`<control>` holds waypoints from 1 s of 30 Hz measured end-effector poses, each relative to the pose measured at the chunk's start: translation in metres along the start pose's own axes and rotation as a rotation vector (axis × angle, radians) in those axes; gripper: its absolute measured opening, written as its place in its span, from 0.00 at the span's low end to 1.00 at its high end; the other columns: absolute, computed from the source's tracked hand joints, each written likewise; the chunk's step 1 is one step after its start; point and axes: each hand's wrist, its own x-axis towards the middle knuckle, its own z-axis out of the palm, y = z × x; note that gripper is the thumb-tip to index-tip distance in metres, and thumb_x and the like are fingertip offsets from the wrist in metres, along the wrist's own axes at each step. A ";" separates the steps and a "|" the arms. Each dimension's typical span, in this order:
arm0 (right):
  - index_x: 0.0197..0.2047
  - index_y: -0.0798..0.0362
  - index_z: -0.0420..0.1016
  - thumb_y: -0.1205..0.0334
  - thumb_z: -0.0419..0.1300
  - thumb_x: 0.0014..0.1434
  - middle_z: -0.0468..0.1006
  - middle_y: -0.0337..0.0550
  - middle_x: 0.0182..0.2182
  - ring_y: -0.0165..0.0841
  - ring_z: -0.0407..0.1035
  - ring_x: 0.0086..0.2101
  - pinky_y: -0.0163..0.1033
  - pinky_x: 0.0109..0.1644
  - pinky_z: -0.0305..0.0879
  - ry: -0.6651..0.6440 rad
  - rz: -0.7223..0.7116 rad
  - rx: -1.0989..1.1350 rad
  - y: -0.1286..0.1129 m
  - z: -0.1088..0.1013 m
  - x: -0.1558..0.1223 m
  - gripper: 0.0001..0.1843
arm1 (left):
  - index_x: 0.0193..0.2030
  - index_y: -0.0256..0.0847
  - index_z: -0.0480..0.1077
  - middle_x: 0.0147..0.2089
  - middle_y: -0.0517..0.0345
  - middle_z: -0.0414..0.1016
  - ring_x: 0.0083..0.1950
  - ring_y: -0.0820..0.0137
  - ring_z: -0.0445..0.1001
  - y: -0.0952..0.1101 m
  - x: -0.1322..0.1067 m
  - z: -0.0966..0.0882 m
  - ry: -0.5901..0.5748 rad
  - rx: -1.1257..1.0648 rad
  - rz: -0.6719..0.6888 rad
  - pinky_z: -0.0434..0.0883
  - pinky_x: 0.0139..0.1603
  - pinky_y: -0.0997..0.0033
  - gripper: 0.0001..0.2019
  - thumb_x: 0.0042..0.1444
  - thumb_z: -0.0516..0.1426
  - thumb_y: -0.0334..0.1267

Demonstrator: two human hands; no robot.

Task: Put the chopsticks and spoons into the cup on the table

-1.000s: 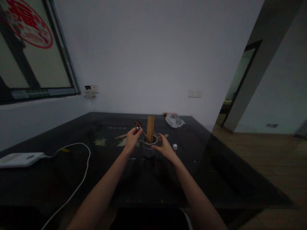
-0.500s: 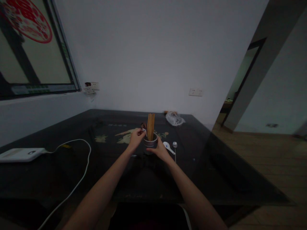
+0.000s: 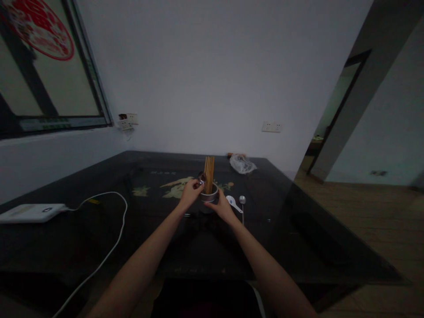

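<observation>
A small metal cup [image 3: 210,194] stands on the dark table [image 3: 99,238] and holds a bundle of upright wooden chopsticks [image 3: 209,174]. My left hand [image 3: 190,194] is closed on a metal spoon [image 3: 202,178], its bowl up at the cup's left rim. My right hand [image 3: 221,207] curls around the cup's near right side. Just right of that hand lie a white spoon [image 3: 233,203] and a metal spoon [image 3: 242,202] on the table.
A white device [image 3: 31,212] with a white cable [image 3: 112,234] lies at the left. A clear plastic bag [image 3: 242,164] sits at the table's far edge. The table's right edge borders a wooden floor and a doorway [image 3: 334,115].
My left hand has brought the spoon down from a slant above the cup to the rim beside the chopsticks. My right hand closed in on the cup, uncovering the white spoon.
</observation>
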 end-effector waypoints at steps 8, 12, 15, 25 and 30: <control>0.61 0.52 0.54 0.60 0.69 0.41 0.67 0.52 0.55 0.42 0.62 0.55 0.49 0.60 0.57 0.000 0.007 0.000 0.007 0.003 0.000 0.45 | 0.27 0.37 0.70 0.27 0.59 0.67 0.31 0.71 0.65 -0.001 -0.001 -0.001 -0.023 0.014 0.033 0.62 0.32 0.73 0.07 0.47 0.56 0.39; 0.61 0.52 0.54 0.60 0.69 0.41 0.67 0.52 0.55 0.42 0.62 0.56 0.49 0.60 0.57 0.002 -0.003 -0.005 0.005 0.002 -0.001 0.45 | 0.26 0.37 0.70 0.27 0.59 0.68 0.31 0.71 0.66 0.001 -0.002 -0.002 -0.009 -0.003 0.033 0.63 0.33 0.73 0.07 0.47 0.57 0.39; 0.60 0.52 0.55 0.61 0.68 0.42 0.68 0.52 0.55 0.42 0.63 0.55 0.49 0.59 0.58 -0.006 0.011 0.000 0.002 0.000 -0.002 0.44 | 0.27 0.37 0.70 0.28 0.59 0.69 0.32 0.70 0.68 0.006 -0.002 -0.004 0.003 -0.053 -0.009 0.64 0.35 0.72 0.09 0.48 0.56 0.41; 0.60 0.52 0.55 0.60 0.69 0.42 0.69 0.52 0.54 0.42 0.64 0.54 0.49 0.59 0.58 -0.006 0.030 -0.022 -0.002 0.000 -0.003 0.44 | 0.30 0.37 0.74 0.30 0.56 0.75 0.35 0.67 0.71 0.015 -0.006 -0.006 0.009 -0.283 -0.102 0.65 0.37 0.71 0.14 0.48 0.57 0.48; 0.61 0.51 0.54 0.61 0.70 0.41 0.68 0.50 0.54 0.41 0.63 0.55 0.48 0.60 0.57 -0.029 -0.006 0.043 0.005 0.000 -0.001 0.45 | 0.26 0.36 0.74 0.27 0.57 0.72 0.34 0.67 0.69 0.008 -0.005 -0.002 -0.066 -0.095 -0.084 0.64 0.36 0.70 0.13 0.46 0.58 0.46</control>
